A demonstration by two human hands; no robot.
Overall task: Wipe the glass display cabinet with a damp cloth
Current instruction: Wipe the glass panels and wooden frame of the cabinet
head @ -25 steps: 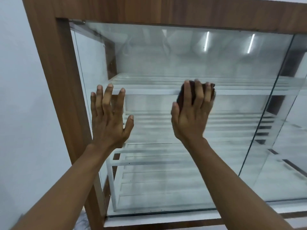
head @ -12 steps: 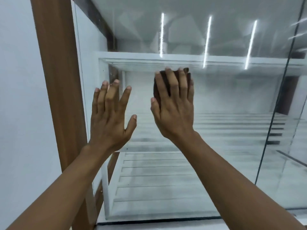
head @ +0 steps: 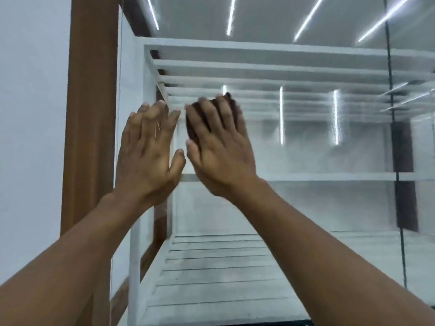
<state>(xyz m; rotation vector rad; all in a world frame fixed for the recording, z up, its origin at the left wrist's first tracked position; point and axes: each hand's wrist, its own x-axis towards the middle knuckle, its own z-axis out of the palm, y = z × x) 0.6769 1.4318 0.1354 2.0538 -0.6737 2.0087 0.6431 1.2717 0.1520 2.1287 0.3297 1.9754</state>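
Head view, looking up along the front of the glass display cabinet. A brown wooden post runs top to bottom left of centre, with a plain pale wall filling the left edge of the frame. Behind the glass, a white slatted shelf crosses the upper half, and another slatted shelf lies at lower centre. Bright strip-light reflections streak the top of the pane and repeat lower down. They make the glass surface hard to read there. A thin dark vertical line at the right marks where two panes meet.

The left hand is at centre left, fingers straight and slightly fanned, thumb out to the side. It seems to lie flat on the glass near the post, though motion blur makes the contact uncertain. Just beside it, the right hand has its fingers straight and close together, pressing a dark brown cloth against the glass. The hand covers most of the cloth. Only a dark strip left of the index finger and slivers between and above the fingertips show, so its shape and folds cannot be made out. Both forearms rise from the lower corners of the frame and block part of the lower shelf. The cabinet's top and bottom edges are cut off.
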